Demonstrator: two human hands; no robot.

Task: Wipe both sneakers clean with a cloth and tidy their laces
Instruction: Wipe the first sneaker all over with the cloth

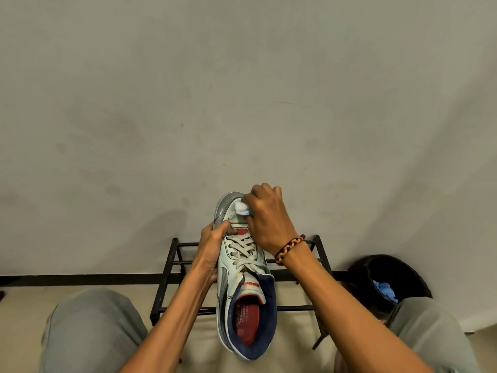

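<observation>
A white and grey sneaker (243,286) with a navy collar, red insole and white laces (240,250) is held up in front of me, toe pointing away. My left hand (212,249) grips its left side near the laces, thumb across the upper. My right hand (265,215) holds a small white cloth (240,207) bunched in its fingers and presses it on the toe cap. A braided band circles my right wrist. Only one sneaker is in view.
A black metal shoe rack (177,265) stands against the pale wall behind the sneaker. A dark bin (387,275) with something blue inside sits at the right. My knees in grey trousers frame the bottom corners.
</observation>
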